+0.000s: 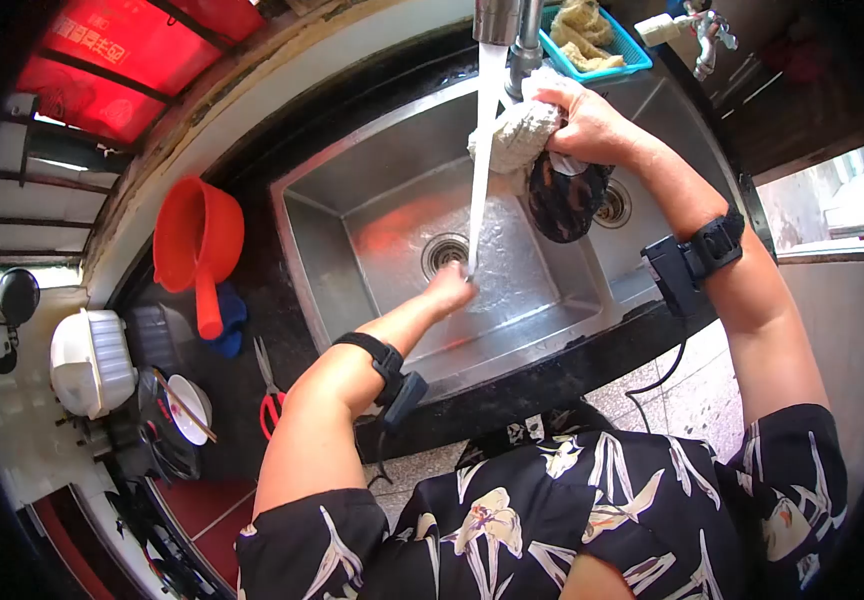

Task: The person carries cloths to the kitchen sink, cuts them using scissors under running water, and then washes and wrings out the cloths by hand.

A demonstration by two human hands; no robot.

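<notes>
A stream of water [485, 150] runs from the metal faucet [497, 22] into the large basin of the steel sink [372, 230]. Low in that basin, beside the stream and near the drain [442, 252], is my left hand [450, 287]; its fingers point down and are too hard to make out. My right hand [590, 125] is closed on a bunched, whitish rag [517, 138] at the far side of the sink. Just below this hand, over the divider between basins, is a dark, mottled, rounded thing [565, 200] whose kind I cannot make out.
A red dipper [202, 235] lies left of the sink, with a blue cloth [229, 325] by its handle. Red-handled scissors [269, 385] and a white bowl [190, 408] are nearer me. A turquoise basket [592, 62] holding yellowish sponge-like pieces stands behind the faucet.
</notes>
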